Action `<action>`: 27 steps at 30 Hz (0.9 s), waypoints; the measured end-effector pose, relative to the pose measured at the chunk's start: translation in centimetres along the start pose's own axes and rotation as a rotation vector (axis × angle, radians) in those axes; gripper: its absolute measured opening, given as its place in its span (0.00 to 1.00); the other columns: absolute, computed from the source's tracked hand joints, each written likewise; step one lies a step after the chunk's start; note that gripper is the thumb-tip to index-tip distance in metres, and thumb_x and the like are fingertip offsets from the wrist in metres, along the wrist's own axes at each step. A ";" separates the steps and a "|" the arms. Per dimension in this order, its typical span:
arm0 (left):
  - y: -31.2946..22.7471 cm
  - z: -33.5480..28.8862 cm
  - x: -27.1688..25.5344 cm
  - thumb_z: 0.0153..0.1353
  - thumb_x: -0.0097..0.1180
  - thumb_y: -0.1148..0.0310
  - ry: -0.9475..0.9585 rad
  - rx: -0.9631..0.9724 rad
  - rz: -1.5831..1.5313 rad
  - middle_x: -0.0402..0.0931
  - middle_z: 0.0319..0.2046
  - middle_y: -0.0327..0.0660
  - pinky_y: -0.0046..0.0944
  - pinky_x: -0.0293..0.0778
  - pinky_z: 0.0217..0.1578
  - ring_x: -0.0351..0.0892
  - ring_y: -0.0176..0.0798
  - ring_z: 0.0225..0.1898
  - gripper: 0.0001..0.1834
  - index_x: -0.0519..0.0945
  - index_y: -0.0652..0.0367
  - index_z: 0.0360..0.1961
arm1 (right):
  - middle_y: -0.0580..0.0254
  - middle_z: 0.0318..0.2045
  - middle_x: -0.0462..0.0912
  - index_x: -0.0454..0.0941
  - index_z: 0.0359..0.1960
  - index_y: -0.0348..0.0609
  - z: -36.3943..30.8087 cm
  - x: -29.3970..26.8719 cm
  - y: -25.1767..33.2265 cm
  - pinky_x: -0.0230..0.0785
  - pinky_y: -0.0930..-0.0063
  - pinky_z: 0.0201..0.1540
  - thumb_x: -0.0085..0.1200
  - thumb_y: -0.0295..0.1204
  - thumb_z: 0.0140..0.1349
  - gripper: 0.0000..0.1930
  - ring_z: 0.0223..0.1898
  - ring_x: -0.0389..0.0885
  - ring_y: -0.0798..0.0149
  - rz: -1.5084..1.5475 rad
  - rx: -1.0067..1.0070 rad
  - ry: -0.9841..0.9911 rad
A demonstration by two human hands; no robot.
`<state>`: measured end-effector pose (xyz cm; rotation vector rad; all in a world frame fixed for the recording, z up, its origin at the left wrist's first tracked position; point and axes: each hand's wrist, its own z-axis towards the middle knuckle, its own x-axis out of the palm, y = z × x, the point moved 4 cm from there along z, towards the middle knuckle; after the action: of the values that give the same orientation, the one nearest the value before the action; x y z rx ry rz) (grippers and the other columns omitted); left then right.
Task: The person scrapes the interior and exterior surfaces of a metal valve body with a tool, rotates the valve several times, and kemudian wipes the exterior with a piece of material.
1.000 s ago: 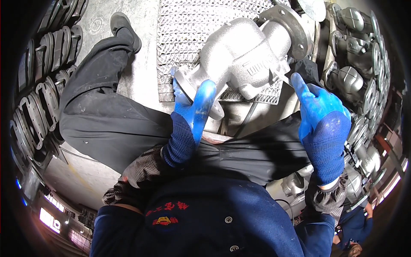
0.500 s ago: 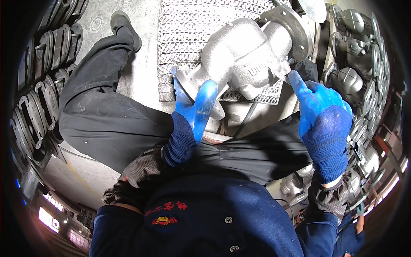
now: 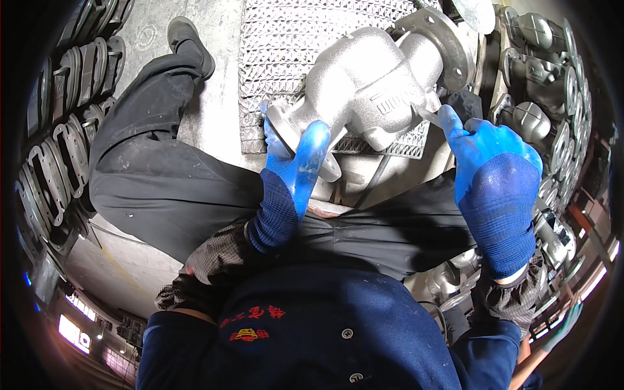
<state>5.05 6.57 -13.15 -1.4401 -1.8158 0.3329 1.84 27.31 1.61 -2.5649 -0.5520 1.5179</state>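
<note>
Down at nine o'clock, along the left rim, a row of dark flat metal castings (image 3: 49,162) stands on edge on the concrete floor (image 3: 218,58). Next toward centre, the person's left leg in dark trousers (image 3: 162,182) stretches up to a black shoe (image 3: 192,42) at eleven o'clock.

At the middle, the left hand (image 3: 296,172), in a blue glove, has its grip clenched on the lower round flange of a grey cast valve body (image 3: 364,84), the thumb lying flat across the flange face and the fingers wrapped behind its rim. The valve body sits at twelve o'clock, tilted, its lower flange pointing toward the person and its upper flange (image 3: 442,49) up at one o'clock. It rests over a mesh metal grating (image 3: 292,39) that lies on the floor beneath it.

At three o'clock, the right hand (image 3: 494,179), also in a blue glove, holds a thin grey tool (image 3: 429,117) whose tip touches the side of the valve body; its grip is closed around the tool's handle, most of which the glove hides.

Farther right, from one to four o'clock, more grey valve castings (image 3: 539,78) are packed close together along the rim. At six o'clock the person's dark blue jacket (image 3: 305,331) fills the lower edge.
</note>
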 end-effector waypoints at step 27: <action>0.8 0.3 -1.5 0.63 0.52 0.69 -0.073 -0.007 0.314 0.70 0.20 0.34 0.25 0.64 0.14 0.67 0.24 0.17 0.17 0.65 0.67 0.48 | 0.54 0.29 0.79 0.78 0.49 0.46 -1.8 7.2 1.2 0.71 0.71 0.35 0.53 0.13 0.50 0.23 0.29 0.77 0.57 0.985 0.257 -0.596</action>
<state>5.47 5.57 -14.43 -1.7401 -1.6461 0.5434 6.81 28.95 -3.82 -2.2018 0.9859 2.4129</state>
